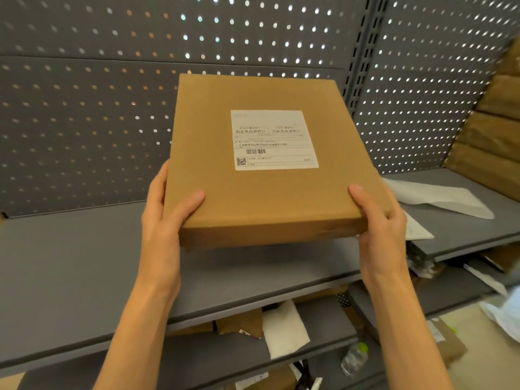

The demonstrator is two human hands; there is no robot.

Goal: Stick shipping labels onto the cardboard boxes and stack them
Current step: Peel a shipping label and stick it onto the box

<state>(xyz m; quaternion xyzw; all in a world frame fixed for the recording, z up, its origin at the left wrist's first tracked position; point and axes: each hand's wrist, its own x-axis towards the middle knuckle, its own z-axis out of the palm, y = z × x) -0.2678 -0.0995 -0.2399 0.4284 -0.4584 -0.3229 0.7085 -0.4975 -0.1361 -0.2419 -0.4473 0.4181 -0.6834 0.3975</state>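
Cardboard box (267, 164), labelled, held above shelf (70, 263) by both hands.

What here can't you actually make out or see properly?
- Text on the shipping label: too small and blurred in the head view.
- Underside of the cardboard box: faces away; fingers of the left hand and right hand beneath it are hidden.
- Stacked boxes: cut off by the right edge.
- Lower shelf items: blurred, partly covered by the shelf above.
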